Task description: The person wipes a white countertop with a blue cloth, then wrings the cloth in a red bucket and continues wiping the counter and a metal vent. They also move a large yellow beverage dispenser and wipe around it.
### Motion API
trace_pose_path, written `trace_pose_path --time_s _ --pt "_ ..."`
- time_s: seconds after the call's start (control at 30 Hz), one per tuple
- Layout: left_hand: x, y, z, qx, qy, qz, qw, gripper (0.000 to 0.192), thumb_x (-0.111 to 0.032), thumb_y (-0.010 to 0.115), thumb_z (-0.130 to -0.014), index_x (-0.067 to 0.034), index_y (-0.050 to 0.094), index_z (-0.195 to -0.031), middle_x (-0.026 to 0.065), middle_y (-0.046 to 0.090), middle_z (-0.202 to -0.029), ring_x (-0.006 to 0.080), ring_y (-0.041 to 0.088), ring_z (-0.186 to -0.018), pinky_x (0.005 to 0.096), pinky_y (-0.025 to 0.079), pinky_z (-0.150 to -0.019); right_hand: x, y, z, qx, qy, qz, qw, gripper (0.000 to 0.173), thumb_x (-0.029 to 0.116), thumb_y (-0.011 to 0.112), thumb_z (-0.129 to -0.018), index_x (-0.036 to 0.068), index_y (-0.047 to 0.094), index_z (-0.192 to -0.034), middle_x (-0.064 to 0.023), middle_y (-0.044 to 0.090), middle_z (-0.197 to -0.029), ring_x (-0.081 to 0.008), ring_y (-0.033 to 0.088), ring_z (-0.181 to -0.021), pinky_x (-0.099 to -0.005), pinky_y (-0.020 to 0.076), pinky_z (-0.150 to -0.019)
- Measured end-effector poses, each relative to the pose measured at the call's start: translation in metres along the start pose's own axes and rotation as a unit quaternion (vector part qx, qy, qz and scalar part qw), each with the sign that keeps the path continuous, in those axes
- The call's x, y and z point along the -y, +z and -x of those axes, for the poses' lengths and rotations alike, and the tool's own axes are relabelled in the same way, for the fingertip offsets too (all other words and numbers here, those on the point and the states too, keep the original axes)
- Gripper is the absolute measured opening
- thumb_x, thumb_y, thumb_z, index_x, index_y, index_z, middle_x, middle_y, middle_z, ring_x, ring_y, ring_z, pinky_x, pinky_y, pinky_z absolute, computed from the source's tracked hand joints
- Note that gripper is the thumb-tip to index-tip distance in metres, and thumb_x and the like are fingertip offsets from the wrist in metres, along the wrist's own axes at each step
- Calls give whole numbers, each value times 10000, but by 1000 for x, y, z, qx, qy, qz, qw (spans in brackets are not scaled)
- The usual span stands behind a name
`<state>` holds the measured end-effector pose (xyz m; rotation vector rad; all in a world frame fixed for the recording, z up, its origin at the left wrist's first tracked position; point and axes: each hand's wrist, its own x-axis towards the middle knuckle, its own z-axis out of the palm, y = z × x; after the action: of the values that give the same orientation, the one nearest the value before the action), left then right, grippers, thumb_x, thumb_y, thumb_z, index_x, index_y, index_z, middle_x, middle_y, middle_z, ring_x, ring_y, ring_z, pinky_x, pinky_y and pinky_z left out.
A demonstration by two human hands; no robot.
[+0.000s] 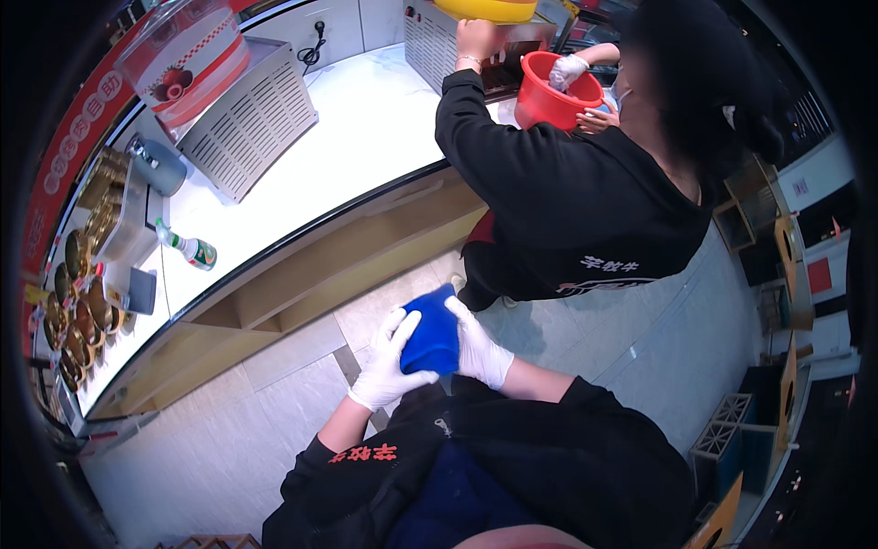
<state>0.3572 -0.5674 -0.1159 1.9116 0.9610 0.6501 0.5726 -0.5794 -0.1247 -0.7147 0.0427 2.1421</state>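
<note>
A folded blue cloth (432,329) is held in front of my body, over the floor. My left hand (385,364), in a white glove, grips its left side, with the thumb along the lower edge. On the opposite side my right hand (483,351), also gloved in white, presses against the cloth; some of its fingers are hidden behind it. Ahead and to the left, a spray bottle (199,252) with a green-and-white head lies on the white countertop (363,103), apart from both hands.
A person in black (569,192) stands at the counter ahead, one hand on a machine (429,48). A gloved hand (568,72) reaches into a red bucket (542,103). Leftward are a drink dispenser (250,117), a blue-grey jug (163,171) and several gold-coloured bowls (99,302). Open shelves (309,274) run below.
</note>
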Motion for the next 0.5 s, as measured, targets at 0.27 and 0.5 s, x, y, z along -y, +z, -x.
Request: trace_pose_path --time_s 0.27,0.5 --pt "27 -63 -85 -165 58 217 960 590 -28 757 -779 -81 597 -1344 129 585 -1387 280 553 -1325 412 428 -1133 60 84 -49 198 -128 217 947 834 279 775 -945 61 289 -1587 -94 484 -1503 -232 480 -1408 -394 378 -1195" --pt "-5 -126 -166 -222 30 290 931 878 -14 849 -797 -131 379 -1529 124 504 -1471 261 550 -1313 413 473 -1117 148 180 -95 148 -299 317 888 638 155 760 -940 7 441 -1473 -87 626 -1311 -182 594 -1213 -357 490 -1067"
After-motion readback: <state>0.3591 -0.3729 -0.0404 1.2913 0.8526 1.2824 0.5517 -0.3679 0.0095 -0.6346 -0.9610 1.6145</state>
